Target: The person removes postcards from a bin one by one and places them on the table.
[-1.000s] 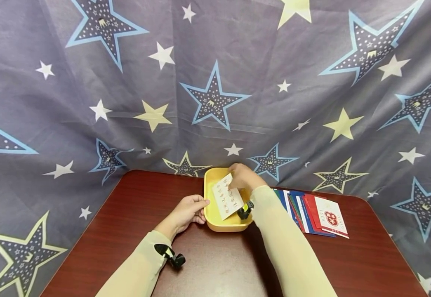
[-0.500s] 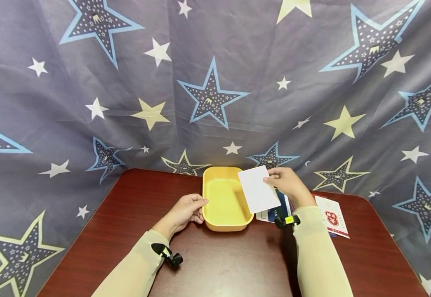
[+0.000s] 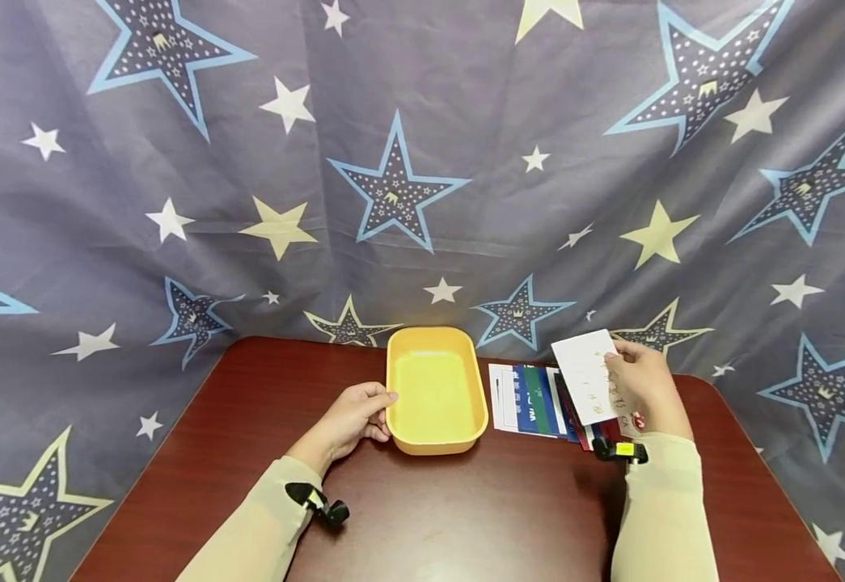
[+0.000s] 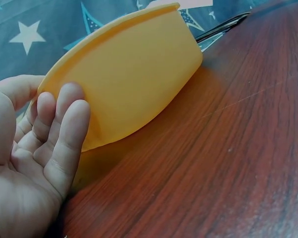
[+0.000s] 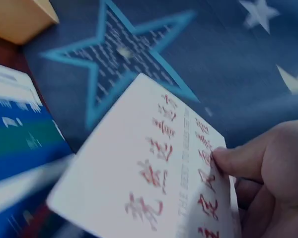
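Observation:
My left hand (image 3: 352,416) pinches the near-left rim of a yellow plastic bin (image 3: 438,447), thumb over the edge. In the left wrist view, fingers (image 4: 69,129) lie against the bin's outer wall (image 4: 134,79). My right hand (image 3: 648,388) holds a white card (image 3: 582,373) by its right edge, thumb on its face. Red handwritten-style characters run over the card (image 5: 119,144) in the right wrist view. The card is raised above a spread of overlapping cards and envelopes (image 3: 531,400) in white, blue, green and red, and covers part of them.
A dark red-brown wooden table (image 3: 466,517) bears everything. Right behind it hangs a grey cloth (image 3: 247,162) printed with stars. The spread of cards lies just right of the bin, near the table's back edge.
My right hand has come out of the bin with the card and carried it right, over the spread. The card has been turned on the way. My left hand stays at the rim.

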Tool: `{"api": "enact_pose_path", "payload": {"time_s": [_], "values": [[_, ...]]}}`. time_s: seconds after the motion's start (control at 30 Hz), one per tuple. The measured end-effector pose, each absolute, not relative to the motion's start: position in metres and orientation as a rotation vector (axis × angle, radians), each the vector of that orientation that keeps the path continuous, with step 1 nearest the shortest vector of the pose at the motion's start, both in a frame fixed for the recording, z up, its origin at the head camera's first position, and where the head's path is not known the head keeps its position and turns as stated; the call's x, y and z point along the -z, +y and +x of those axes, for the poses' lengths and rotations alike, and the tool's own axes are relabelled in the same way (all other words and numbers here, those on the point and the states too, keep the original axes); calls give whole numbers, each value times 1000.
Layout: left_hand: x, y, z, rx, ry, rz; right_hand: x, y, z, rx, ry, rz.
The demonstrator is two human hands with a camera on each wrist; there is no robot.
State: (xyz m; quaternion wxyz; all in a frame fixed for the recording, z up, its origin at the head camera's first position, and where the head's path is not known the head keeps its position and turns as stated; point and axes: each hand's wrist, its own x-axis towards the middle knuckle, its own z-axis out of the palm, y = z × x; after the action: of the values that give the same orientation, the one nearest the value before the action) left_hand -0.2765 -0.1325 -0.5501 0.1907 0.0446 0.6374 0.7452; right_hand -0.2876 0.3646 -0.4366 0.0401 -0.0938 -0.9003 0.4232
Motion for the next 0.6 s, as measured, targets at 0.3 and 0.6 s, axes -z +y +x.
{"api": "enact_pose_path", "payload": {"time_s": [0.3,0.6], "values": [[551,-135,-278,-2083,1785,149,451,418,-268,-1224,-2688,-665],[552,-134,-278,-2099,1784,135,478,428,-268,-1056,-2711,-770]]}}
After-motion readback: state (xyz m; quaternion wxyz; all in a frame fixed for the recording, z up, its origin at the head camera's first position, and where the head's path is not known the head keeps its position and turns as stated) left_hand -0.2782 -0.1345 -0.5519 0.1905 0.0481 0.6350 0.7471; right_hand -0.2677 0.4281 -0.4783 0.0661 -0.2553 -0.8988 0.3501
